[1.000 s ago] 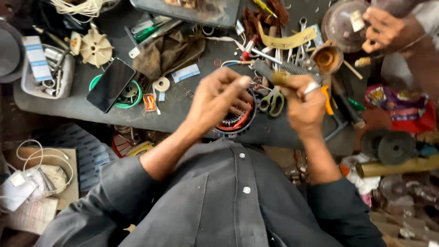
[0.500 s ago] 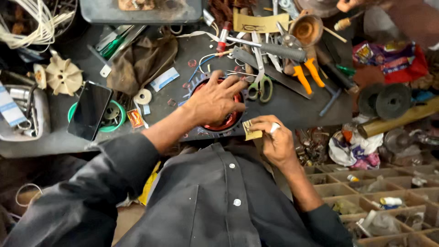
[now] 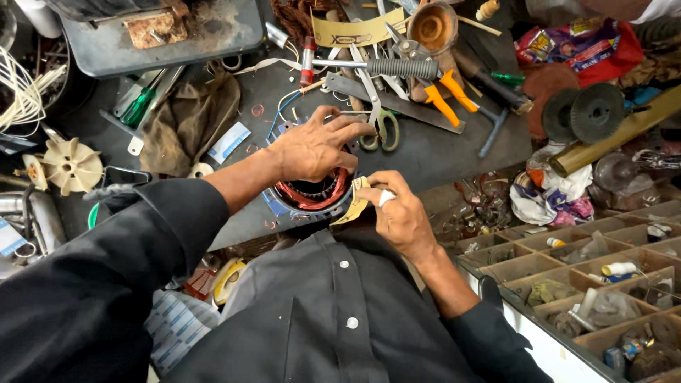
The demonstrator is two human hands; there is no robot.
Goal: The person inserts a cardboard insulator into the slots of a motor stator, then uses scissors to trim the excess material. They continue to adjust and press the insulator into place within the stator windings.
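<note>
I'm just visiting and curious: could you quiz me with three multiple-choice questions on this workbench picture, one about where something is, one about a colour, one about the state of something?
1. Where does the left hand rest?
A. on the round motor stator
B. on the white plastic fan
C. on the grey tray

2. What colour are the handles of the pliers?
A. blue
B. orange
C. white

3. How is the strip of tan paper held?
A. it lies loose on the bench
B. it is pinched in the right hand at the stator's edge
C. it is clamped in the scissors

Answers: 1 A, the palm covers the ring of copper windings. 2 B, both grips are bright orange. 3 B, the fingers grip it beside the ring.
</note>
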